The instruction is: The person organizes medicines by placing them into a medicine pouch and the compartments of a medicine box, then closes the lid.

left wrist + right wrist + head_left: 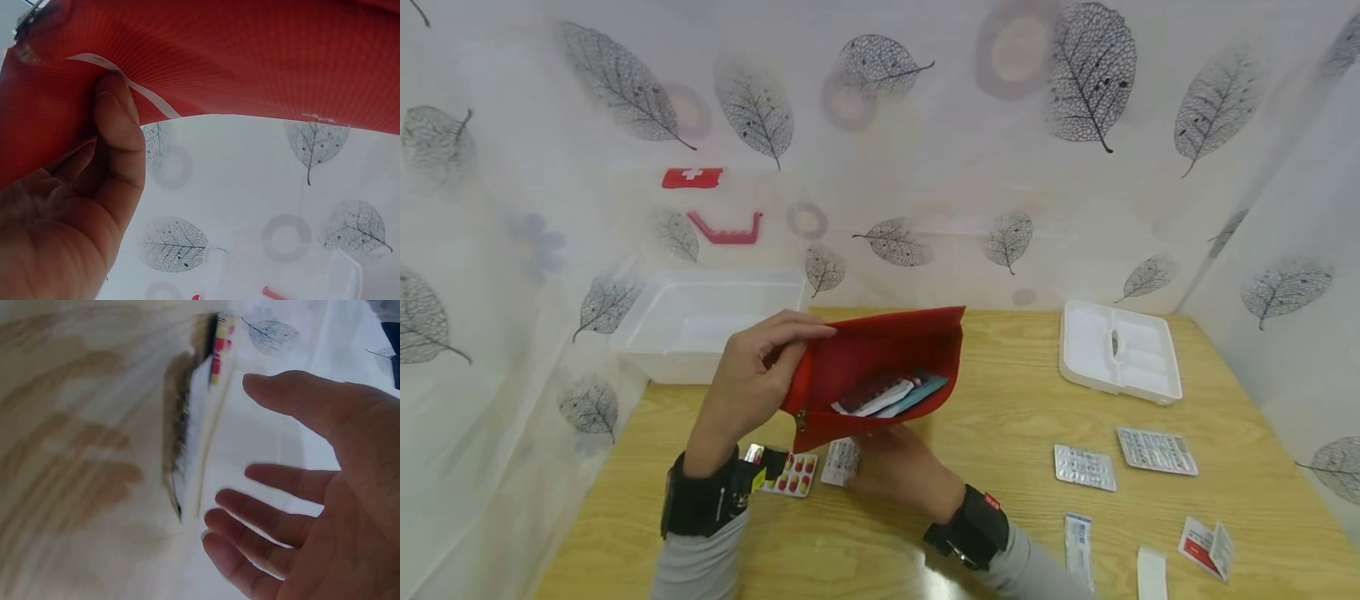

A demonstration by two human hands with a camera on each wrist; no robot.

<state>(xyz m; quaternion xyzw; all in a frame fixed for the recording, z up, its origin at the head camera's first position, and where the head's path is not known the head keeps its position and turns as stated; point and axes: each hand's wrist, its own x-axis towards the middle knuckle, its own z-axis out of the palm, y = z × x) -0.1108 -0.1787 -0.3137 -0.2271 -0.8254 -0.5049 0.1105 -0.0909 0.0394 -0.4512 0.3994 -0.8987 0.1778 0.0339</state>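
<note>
My left hand (pixel 748 375) grips the left end of a red zip pouch (pixel 853 358), with the thumb pressing its fabric (pixel 250 56) in the left wrist view. The pouch is tilted so its mouth faces me, and white and teal packets (pixel 913 398) lie inside. Below the pouch is my right hand (pixel 902 471), partly covered by it. Its fingers are spread and hold nothing in the right wrist view. Beside that hand lies a silver blister pack (pixel 838 461). A blister pack of red-and-yellow capsules (pixel 793 477) is on the table near my left wrist.
A white plastic bin (pixel 677 367) stands at the back left, below a red handle (pixel 730 237). At the back right is a white compartment tray (pixel 1086 354). Two silver blister packs (pixel 1084 467), a slim packet (pixel 1078 546), a white strip (pixel 1152 575) and a folded card (pixel 1202 546) lie right.
</note>
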